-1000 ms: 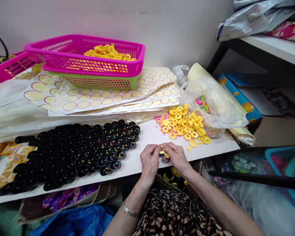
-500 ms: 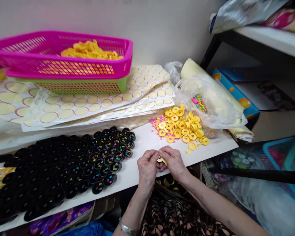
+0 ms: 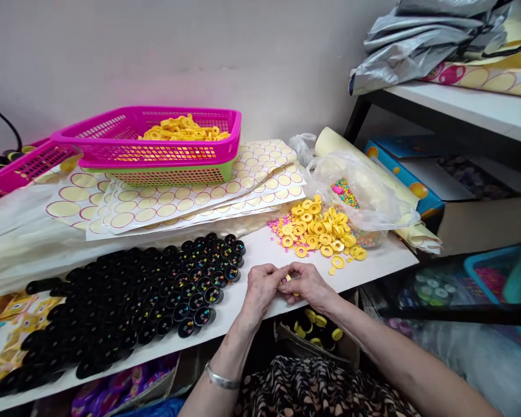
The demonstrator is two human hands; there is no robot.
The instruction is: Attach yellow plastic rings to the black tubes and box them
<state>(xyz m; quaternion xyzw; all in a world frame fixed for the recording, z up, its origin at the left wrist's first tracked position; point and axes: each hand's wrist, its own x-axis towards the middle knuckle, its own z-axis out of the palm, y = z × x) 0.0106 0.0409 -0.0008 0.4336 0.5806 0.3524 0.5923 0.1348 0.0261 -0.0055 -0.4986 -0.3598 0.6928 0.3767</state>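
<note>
My left hand and my right hand meet over the front edge of the white table, fingers closed together. Between their fingertips is a small yellow plastic ring piece, mostly covered, with a dark pink spot like a bead showing at it. Just beyond lies a heap of yellow ring pieces, each with a small tab. Tiny pink and yellow beads are scattered along the heap's left side. To the left of my hands stand rows of small black cups, several with coloured beads inside.
A pink basket of yellow pieces sits in a green one on sheets of round stickers. A clear bag with beads lies behind the heap. Below the table edge is a box of black-and-yellow pieces. A shelf stands at right.
The camera view has shifted, so the basket and cups appear lower and further right. My hands stay together at the table edge; the fingers have turned slightly around the yellow ring piece.
</note>
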